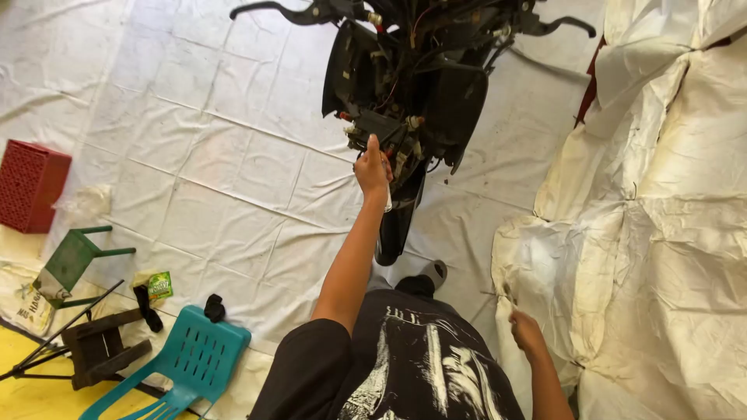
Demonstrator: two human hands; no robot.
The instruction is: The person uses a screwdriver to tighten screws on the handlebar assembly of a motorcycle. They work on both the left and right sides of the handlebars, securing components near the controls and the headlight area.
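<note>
place: makeshift repair workshop | signs: stripped scooter [412, 85], floor sheeting [218, 155], plastic stools [191, 362]

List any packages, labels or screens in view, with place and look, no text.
Small green packet: flat, rectangular, green with yellow and white print, on the white floor sheet beside the teal plastic chair.
Printed sack: pale, crumpled, at left edge by the green stool.
No screens or signs.

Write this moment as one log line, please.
left hand: at stripped scooter front, thumb up | right hand: beside white tarp | teal chair: lower left

red crate [31, 185], teal chair [194, 359], black motorcycle [412, 85]
</note>
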